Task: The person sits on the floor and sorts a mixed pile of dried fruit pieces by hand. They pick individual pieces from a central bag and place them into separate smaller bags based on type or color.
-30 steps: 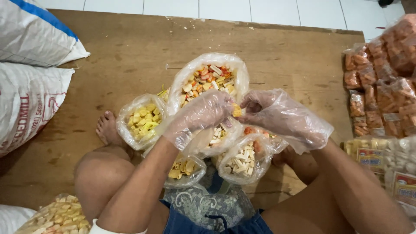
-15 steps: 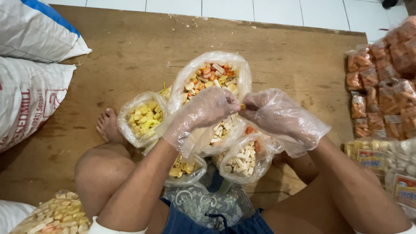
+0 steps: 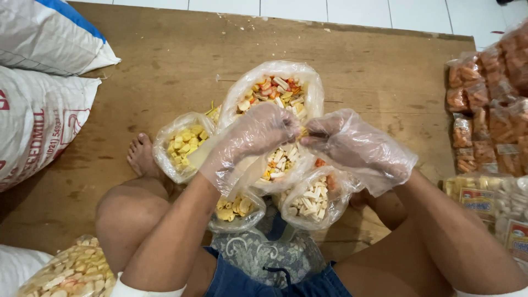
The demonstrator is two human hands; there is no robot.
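Wooden floor (image 3: 165, 71) carries open snack bags. Both gloved hands, left hand (image 3: 250, 137) and right hand (image 3: 352, 146), pinch one small snack piece (image 3: 303, 132) between them, above the big bag (image 3: 275, 96).

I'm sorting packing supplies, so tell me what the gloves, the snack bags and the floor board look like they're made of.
Gloves on the left hand and right hand: thin clear plastic film, loose and crinkled. Snack bags: clear glossy plastic, their contents showing through. Floor board: probably plywood, matte brown with visible grain and scuffs.
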